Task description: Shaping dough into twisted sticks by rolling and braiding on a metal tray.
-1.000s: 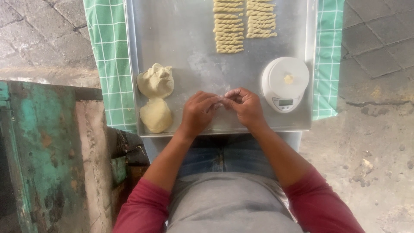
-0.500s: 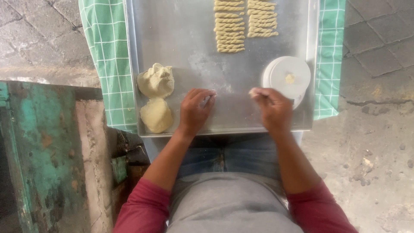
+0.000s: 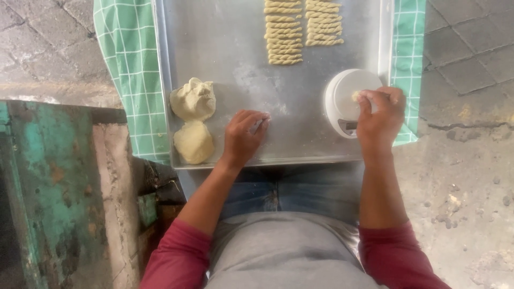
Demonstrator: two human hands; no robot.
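Cracked grey paving surrounds a large metal tray (image 3: 225,48), dull, lightly floured and smooth, which lies on a green checked cloth (image 3: 126,59) that shows at both long sides. Left of the tray stands a worn block with flaking teal paint (image 3: 48,176).

On the tray, near its left rim, sit two pale dough lumps (image 3: 194,120), one rough and folded, the other rounder and smoother; they touch each other. At the tray's far end lie two rows of twisted dough sticks (image 3: 302,29), ridged like rope and laid close together. Near the tray's right rim stands a round white kitchen scale (image 3: 342,99) with a glossy plastic top.

The left hand (image 3: 243,136) rests palm down on the tray's bare metal between the lumps and the scale, fingers loosely curled; whether it holds anything I cannot tell. The right hand (image 3: 381,115) reaches over the scale, fingertips pinched on a small bit of dough (image 3: 355,96) that sits at the scale's platform.

Judging from this, the soft bit could stick to the fingers and lift off again, or be pressed down so the weight reads false. The scale stands close to the tray's edge, so a push from the wrist could shift it against the rim.
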